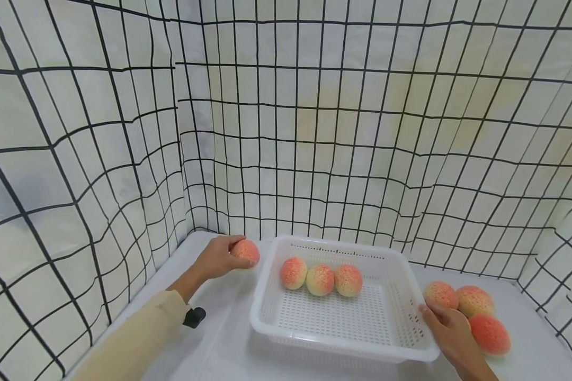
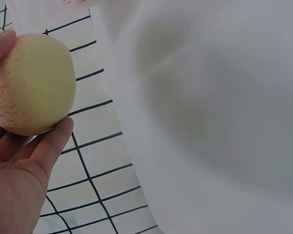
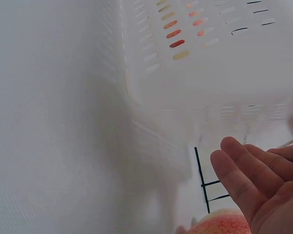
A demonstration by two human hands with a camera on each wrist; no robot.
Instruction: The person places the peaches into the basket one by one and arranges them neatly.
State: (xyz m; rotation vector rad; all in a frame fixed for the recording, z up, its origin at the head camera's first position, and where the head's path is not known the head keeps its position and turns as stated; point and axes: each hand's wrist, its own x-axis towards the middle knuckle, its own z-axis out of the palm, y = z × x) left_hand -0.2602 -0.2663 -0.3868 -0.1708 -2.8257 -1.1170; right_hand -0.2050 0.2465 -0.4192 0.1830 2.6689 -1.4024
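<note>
My left hand (image 1: 221,257) pinches a peach (image 1: 246,252) between thumb and fingers, just left of the basket. In the left wrist view this peach (image 2: 36,83) shows a pale yellow side with red speckles. A white slotted plastic basket (image 1: 348,344) stands in the middle, with three peaches (image 1: 321,280) lying in a row inside it. At the basket's right rim is my right hand (image 1: 450,333). Its fingers (image 3: 239,173) extend nearly straight beside the basket's outer wall in the right wrist view; the thumb's contact there is unclear.
Several more peaches (image 1: 490,334) lie to the right of the basket, one partly hidden behind the right hand. A black wire grid (image 1: 295,111) over pale sheeting encloses the white table (image 1: 219,338) at the back and sides. A black object (image 1: 194,317) sits at the left cuff.
</note>
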